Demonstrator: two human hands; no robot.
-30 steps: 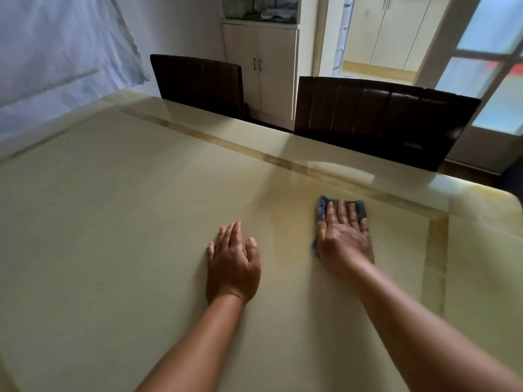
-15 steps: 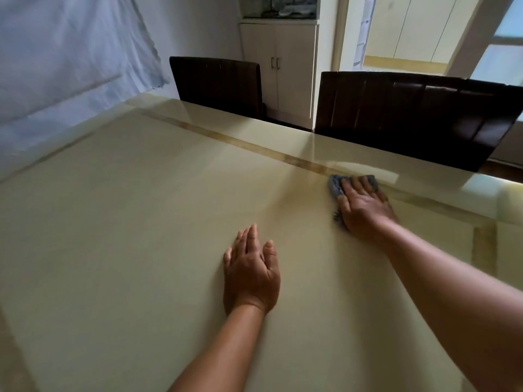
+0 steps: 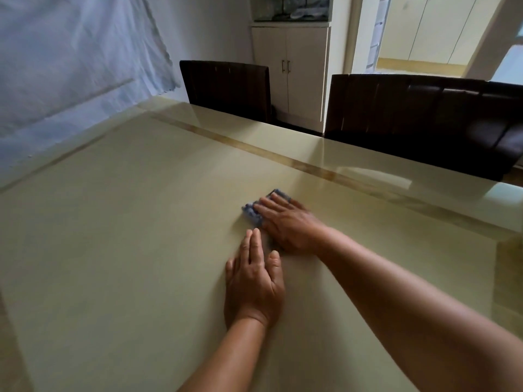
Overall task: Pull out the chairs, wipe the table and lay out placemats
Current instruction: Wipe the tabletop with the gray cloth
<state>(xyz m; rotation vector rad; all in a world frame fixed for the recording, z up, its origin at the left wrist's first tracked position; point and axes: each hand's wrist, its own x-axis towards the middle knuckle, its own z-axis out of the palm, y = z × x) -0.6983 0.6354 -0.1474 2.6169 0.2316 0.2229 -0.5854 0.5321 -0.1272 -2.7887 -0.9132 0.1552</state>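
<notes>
A glossy cream table (image 3: 127,236) with a tan inlay stripe fills most of the head view. My right hand (image 3: 285,224) lies flat on a small blue cloth (image 3: 252,212) and presses it onto the table near the middle; only the cloth's left and far edges show past the fingers. My left hand (image 3: 253,284) rests palm down on the bare table just in front of the right hand, fingers straight and together. Two dark brown chairs stand at the far edge, one at the left (image 3: 226,89) and one at the right (image 3: 424,120).
A white cupboard (image 3: 291,72) stands behind the chairs beside an open doorway (image 3: 410,32). A pale blue sheet (image 3: 70,58) hangs on the wall along the table's left side. The table's right corner (image 3: 506,250) lies near the frame edge.
My right hand has slid the cloth leftward and toward me, away from the inlay stripe, ending close to my left hand. The left hand has stayed flat on the table.
</notes>
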